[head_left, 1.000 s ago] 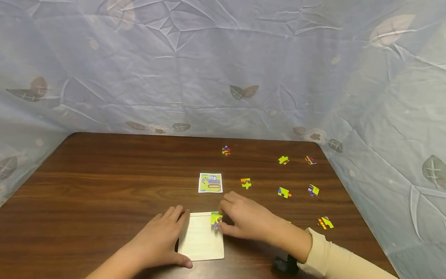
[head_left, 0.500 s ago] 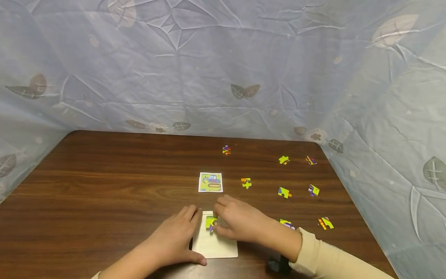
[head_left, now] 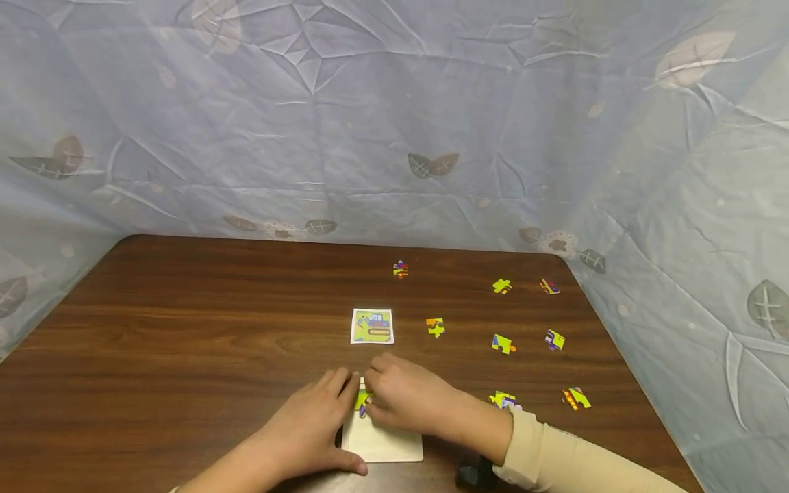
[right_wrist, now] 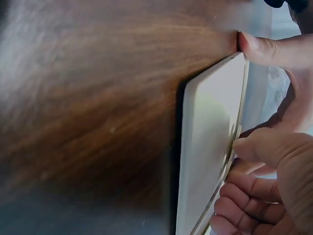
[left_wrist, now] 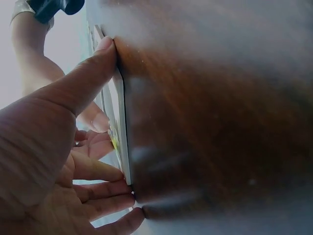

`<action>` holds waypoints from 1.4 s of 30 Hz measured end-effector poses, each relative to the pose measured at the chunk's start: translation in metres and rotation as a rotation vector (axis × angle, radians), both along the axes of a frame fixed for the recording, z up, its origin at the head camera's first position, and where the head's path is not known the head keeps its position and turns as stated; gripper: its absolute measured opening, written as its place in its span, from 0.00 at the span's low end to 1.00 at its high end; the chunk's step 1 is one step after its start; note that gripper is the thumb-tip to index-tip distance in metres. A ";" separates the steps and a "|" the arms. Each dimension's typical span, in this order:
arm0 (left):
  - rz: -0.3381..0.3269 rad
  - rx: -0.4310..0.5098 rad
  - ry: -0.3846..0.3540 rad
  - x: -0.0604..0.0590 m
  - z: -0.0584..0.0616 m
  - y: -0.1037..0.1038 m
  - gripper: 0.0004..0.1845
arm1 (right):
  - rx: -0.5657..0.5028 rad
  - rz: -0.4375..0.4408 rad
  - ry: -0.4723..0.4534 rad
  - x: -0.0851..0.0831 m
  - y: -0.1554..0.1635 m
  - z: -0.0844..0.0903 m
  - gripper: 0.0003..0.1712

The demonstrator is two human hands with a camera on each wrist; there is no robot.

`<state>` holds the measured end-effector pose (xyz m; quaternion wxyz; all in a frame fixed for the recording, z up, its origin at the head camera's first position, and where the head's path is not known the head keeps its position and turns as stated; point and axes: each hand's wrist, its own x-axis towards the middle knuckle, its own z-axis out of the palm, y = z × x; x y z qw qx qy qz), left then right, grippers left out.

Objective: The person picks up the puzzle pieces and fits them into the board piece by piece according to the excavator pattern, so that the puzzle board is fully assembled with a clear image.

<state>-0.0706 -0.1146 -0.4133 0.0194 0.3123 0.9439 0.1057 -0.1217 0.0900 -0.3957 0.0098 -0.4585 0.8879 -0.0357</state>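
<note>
A pale, shallow puzzle tray (head_left: 385,448) lies at the table's near side. My left hand (head_left: 308,424) holds its left side, thumb at the near corner and fingers by the far corner. Over the tray's upper left part my right hand (head_left: 413,399) pinches a green and purple jigsaw piece (head_left: 361,405). Its fingers cover much of the piece. In the right wrist view, the thumb (right_wrist: 254,147) is at the piece's edge, above the bare tray floor (right_wrist: 210,127). Whether the piece lies flat is hard to tell.
A picture card of an excavator (head_left: 372,327) lies beyond the tray. Several loose jigsaw pieces are spread to the right, among them one piece (head_left: 435,328) near the card and another (head_left: 504,400) partly behind the right forearm. A dark object (head_left: 474,474) shows beneath the right sleeve.
My left hand and the tray have shifted right. My right hand has brought the piece leftward over the tray, from its upper right part to its upper left part.
</note>
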 end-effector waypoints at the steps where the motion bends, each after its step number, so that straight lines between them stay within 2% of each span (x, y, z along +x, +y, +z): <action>1: -0.001 -0.001 0.013 0.000 -0.001 0.000 0.67 | 0.004 0.002 0.015 0.001 -0.001 -0.001 0.11; 4: -0.003 -0.001 0.041 0.001 -0.003 0.001 0.67 | 0.021 0.002 0.059 0.003 -0.003 -0.003 0.12; 7: -0.004 0.001 0.036 0.002 -0.004 0.001 0.68 | 0.040 -0.012 0.092 0.006 -0.004 -0.005 0.13; 17: -0.001 0.005 -0.015 0.004 -0.004 -0.001 0.66 | 0.055 -0.047 0.098 0.011 -0.007 -0.010 0.12; 24: 0.000 0.031 -0.109 0.003 0.000 -0.004 0.67 | 0.067 -0.069 0.112 0.012 -0.012 -0.008 0.11; 31: 0.000 0.049 -0.246 0.002 0.007 -0.014 0.60 | 0.195 -0.077 0.144 0.021 -0.018 -0.004 0.14; 37: -0.006 0.038 -0.224 0.001 0.006 -0.014 0.57 | 0.165 -0.108 0.098 0.019 -0.017 -0.004 0.11; 42: -0.006 0.041 -0.199 -0.003 0.004 -0.011 0.58 | 0.105 -0.070 0.006 0.013 -0.005 -0.001 0.09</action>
